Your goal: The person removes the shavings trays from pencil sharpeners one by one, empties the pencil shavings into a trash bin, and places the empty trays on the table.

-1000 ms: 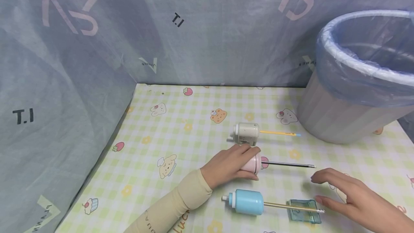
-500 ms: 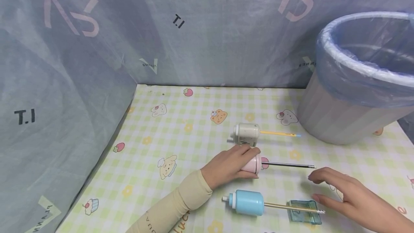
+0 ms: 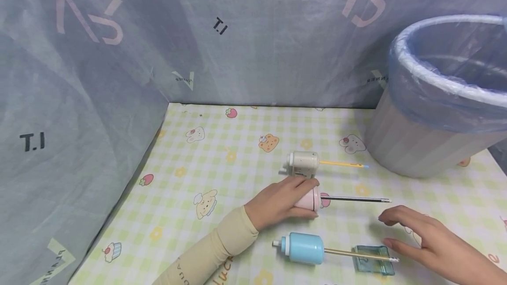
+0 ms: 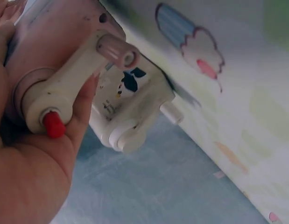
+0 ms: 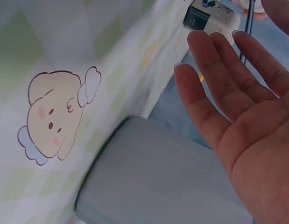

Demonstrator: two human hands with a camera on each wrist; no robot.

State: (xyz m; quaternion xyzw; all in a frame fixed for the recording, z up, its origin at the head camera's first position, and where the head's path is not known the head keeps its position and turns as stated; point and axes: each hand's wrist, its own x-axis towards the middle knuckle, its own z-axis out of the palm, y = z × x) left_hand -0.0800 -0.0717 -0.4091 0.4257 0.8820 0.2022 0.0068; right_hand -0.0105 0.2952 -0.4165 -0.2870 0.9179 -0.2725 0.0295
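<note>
My left hand [image 3: 277,201] grips a pink crank pencil sharpener [image 3: 308,202] lying on the patterned cloth. A black pencil [image 3: 354,199] sticks out of its right end. The left wrist view shows its white crank arm [image 4: 72,79] with a pink knob [image 4: 117,51] and a red tip [image 4: 54,124] at the hub. Past the pencil's free end, my right hand [image 3: 429,234] hovers with relaxed fingers and an empty palm. Near it lies a teal see-through tray [image 3: 374,268], crossed by the gold pencil [image 3: 340,253] from a blue sharpener [image 3: 306,248].
Behind the left hand lies a cream sharpener [image 3: 306,161] holding a yellow pencil [image 3: 342,164]. A large bin [image 3: 416,144] with a blue bag stands at the back right. Grey-blue fabric [image 3: 245,56] closes off the back and left of the checked cloth [image 3: 237,135].
The black pencil's free end has shifted slightly right and away from me. Both hands stay almost where they were, the left still gripping the pink pencil sharpener.
</note>
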